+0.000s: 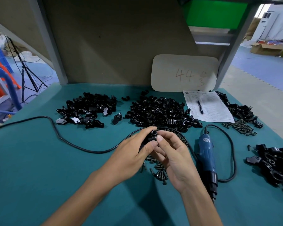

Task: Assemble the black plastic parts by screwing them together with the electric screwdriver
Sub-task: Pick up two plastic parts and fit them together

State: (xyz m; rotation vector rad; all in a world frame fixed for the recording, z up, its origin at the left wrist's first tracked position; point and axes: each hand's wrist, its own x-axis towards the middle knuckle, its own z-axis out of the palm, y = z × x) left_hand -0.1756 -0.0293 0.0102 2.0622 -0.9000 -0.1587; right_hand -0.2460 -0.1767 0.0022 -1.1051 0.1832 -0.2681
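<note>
- Two grips meet over the middle of the teal surface (39, 160): the left grip (132, 152) and the right grip (171, 154) both pinch one black plastic part (152, 136) between thumbs and fingertips, just above the surface.
- Loose screws (158, 170) lie beneath the grips.
- The blue electric screwdriver (206, 154) lies just right of the right grip, untouched; its cord (55, 128) loops away left.
- Heaps of black parts sit far left (88, 108), far centre (158, 111) and near right (274, 163).
- A printed sheet (216, 110) carrying a pen (200, 107) lies far right.
</note>
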